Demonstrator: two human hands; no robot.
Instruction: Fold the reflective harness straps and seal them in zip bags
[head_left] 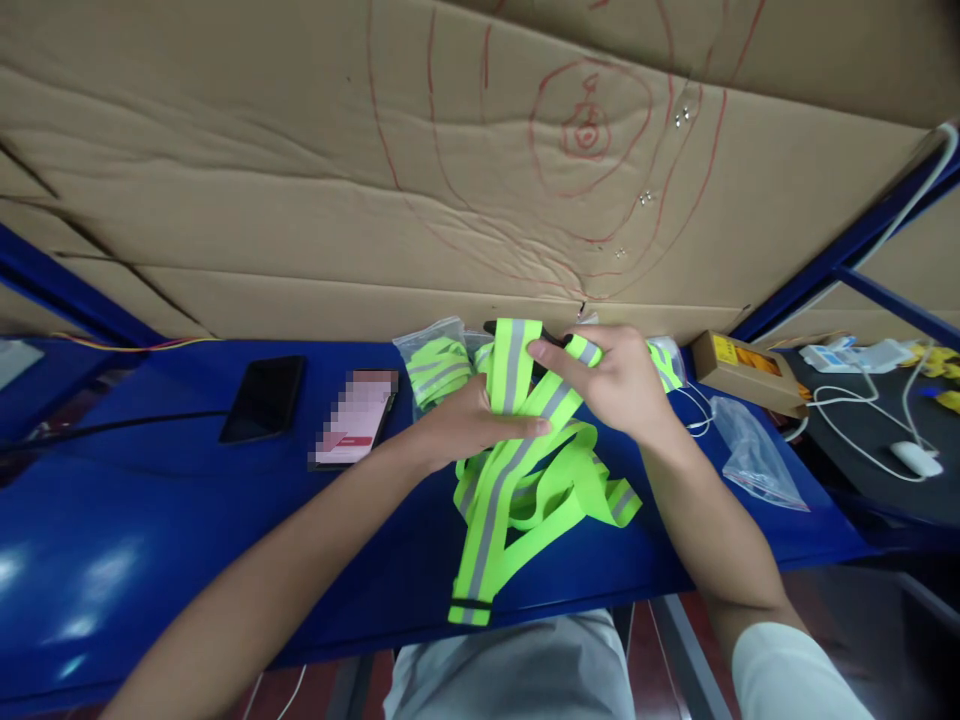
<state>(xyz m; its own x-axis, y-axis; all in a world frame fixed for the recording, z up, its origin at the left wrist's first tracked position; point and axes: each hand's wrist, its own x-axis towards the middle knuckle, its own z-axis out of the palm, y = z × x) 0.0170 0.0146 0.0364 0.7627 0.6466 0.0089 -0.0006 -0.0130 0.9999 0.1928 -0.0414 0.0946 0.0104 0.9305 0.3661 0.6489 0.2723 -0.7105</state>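
Note:
A neon-yellow reflective strap (496,500) with a grey stripe lies in loops over the blue table and rises into both hands. My left hand (480,415) is closed on it, thumb and fingers pinching two crossing bands. My right hand (619,375) grips the upper part of the same strap, its thumb by a dark piece that is mostly hidden. One strap end with a black slider (470,604) hangs near the table's front edge. Behind the hands lies a clear bag (433,365) with folded neon strap inside; more bagged strap (664,362) shows beyond my right hand.
On the left are a black tablet-like device (262,400) with a cable and a phone (356,420). At right lie an empty clear bag (757,450), a cardboard box (750,372) and white cables. A cardboard panel (300,220) with red rings stands behind the blue table (150,540).

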